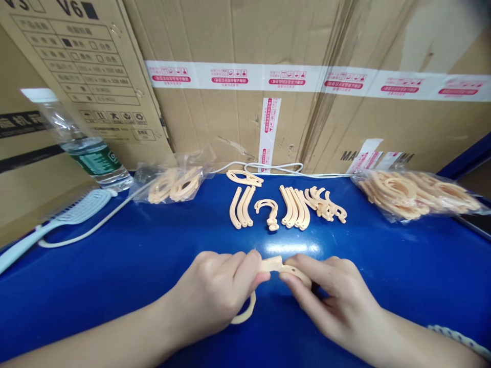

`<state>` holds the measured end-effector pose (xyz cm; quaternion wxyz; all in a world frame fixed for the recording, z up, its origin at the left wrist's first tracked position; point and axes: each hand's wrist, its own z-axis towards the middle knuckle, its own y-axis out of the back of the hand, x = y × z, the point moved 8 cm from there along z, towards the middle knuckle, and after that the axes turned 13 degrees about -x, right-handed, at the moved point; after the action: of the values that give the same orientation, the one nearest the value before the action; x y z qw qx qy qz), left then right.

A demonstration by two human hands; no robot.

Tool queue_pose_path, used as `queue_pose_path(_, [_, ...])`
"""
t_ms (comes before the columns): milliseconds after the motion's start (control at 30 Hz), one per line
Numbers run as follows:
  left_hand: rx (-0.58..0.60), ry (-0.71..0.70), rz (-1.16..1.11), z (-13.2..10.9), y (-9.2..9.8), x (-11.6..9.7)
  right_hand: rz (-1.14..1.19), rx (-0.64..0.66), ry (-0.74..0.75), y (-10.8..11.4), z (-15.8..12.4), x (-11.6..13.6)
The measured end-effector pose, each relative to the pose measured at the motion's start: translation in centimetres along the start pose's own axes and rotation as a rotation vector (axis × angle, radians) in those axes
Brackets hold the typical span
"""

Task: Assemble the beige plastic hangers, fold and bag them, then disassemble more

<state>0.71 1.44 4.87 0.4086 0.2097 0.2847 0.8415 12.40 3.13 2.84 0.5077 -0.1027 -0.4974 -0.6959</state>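
Observation:
My left hand (230, 286) is closed around a beige plastic folding-hanger body (270, 264); its flat end sticks out past the thumb, and a curved part of it shows below my fingers. Between thumb and fingers, my right hand (332, 296) pinches a beige hanger arm (295, 272) with a hole near its tip. The two pieces meet end to end, though whether they are joined I cannot tell. Beyond my hands lie loose curved hanger arms (242, 207), more arms (294, 207), a hanger hook (268, 212), a pile of hooks (326, 204) and one flat hanger body (244, 178).
Clear bags of hanger parts lie at the left (174, 184) and right (414, 194) on the blue table (115, 286). A water bottle (94, 153), a pale hairbrush (76, 209) and a white cable (88, 232) are on the left. Cardboard boxes (230, 122) line the back.

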Motion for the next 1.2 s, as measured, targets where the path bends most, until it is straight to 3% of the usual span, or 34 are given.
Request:
queue_pose_path(233, [0.022,0.041,-0.059,-0.2,0.0,0.1,-0.085,-0.021,0.088,0.2,-0.4,0.6])
queue_pose_path(367, [0.191,0.357,-0.266,-1.1,-1.9,1.8,-0.125,0.038,0.178,-0.3,-0.7,1.0])
queue_pose_path(533, [0.209,0.727,-0.529,-1.9,-3.0,3.6,0.070,-0.062,-0.117,1.7,1.0,-1.0])
queue_pose_path(600, [0.233,0.967,-0.666,-3.0,-3.9,4.7,0.093,-0.121,-0.156,3.3,1.9,-1.4])
queue_pose_path(700, [0.233,1.288,-0.957,-4.5,-5.5,5.6,0.031,-0.346,-0.084,7.7,3.4,-2.0])
queue_pose_path(767, [0.161,1.397,-1.162,-4.8,-6.0,6.0,-0.019,-0.514,-0.062,11.0,4.1,-3.2])
queue_pose_path(867, [0.028,1.472,-1.397,-4.9,-6.3,6.7,-0.158,-0.634,-0.019,14.4,4.9,-5.6])
queue_pose_path(933, [-0.024,1.507,-1.474,-5.0,-6.4,7.0,-0.331,-0.590,0.067,14.9,5.5,-6.8])
queue_pose_path(1100, [-0.044,1.561,-1.486,-5.3,-6.2,7.4,-0.523,-0.193,0.106,12.0,6.4,-10.4])
queue_pose_path(1200, [-0.035,1.564,-1.449,-5.4,-6.0,7.5,-0.535,-0.144,0.075,11.5,6.3,-11.5])
